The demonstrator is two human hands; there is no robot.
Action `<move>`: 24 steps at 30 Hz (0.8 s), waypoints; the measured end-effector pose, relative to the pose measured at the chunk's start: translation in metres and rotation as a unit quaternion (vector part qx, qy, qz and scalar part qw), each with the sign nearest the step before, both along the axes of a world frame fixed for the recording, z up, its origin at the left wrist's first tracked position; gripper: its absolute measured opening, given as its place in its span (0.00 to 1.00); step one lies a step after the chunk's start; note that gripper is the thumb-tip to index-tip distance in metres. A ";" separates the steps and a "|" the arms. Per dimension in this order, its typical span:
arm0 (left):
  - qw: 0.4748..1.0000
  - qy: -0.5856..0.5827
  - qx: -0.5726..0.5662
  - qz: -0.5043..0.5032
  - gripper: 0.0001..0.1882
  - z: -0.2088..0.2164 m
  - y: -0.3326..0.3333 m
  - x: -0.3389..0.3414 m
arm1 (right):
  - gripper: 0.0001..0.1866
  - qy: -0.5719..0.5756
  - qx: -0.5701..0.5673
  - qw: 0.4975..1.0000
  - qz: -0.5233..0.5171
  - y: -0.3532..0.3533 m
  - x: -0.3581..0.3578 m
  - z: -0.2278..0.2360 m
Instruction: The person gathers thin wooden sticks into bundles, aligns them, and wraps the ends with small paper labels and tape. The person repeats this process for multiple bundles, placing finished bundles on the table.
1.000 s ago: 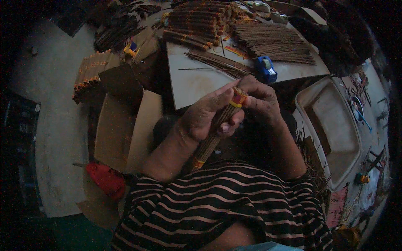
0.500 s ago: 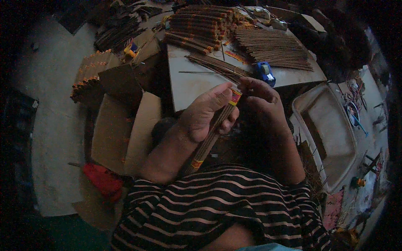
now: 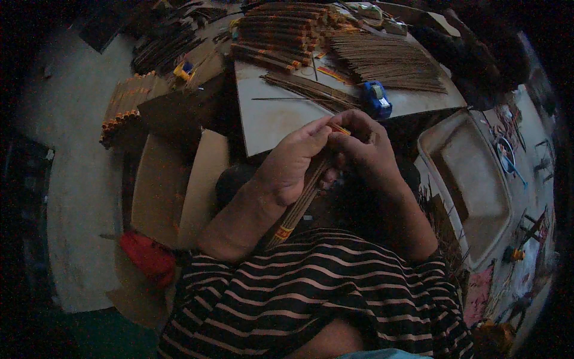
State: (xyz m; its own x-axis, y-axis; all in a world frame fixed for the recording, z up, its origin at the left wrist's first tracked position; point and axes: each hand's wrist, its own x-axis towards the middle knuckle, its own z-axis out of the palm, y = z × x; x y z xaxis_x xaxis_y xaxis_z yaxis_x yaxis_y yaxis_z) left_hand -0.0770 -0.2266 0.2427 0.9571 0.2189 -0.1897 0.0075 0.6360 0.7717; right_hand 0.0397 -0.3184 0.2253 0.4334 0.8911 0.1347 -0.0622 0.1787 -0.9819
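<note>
A bundle of thin brown incense sticks (image 3: 301,207) slants from my lap up to my hands. A yellow-and-red band (image 3: 283,233) wraps its lower part, and a bit of a similar label (image 3: 340,128) shows at its upper end. My left hand (image 3: 288,163) is closed around the upper half of the bundle. Curled over the top end, my right hand (image 3: 372,148) pinches at the label there, its fingertips partly hidden. Just beyond my hands, loose sticks (image 3: 311,90) and a blue tape dispenser (image 3: 376,100) lie on the white table (image 3: 258,128).
Stacked banded bundles (image 3: 275,33) and a spread of loose sticks (image 3: 385,60) cover the table's far side. On the left stand an open cardboard box (image 3: 204,179) and more bundles (image 3: 127,105). A pale plastic tub (image 3: 472,179) sits on the right.
My right hand has come down and left onto the bundle's top end, its fingers now covering most of the label. My left hand keeps its hold. The view has shifted slightly.
</note>
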 end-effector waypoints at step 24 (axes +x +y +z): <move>0.993 -0.072 -0.063 -0.073 0.32 -0.017 -0.001 0.039 | 0.15 0.229 0.193 0.935 0.187 -0.001 0.050 -0.046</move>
State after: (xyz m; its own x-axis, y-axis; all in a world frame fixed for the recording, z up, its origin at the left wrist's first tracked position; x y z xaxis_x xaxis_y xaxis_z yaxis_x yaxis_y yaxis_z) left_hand -0.0382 -0.2277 0.2254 0.9961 0.0591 -0.0658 0.0022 0.7274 0.6862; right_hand 0.0901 -0.3197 0.1789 0.1923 0.9150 0.3547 -0.5901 0.3966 -0.7032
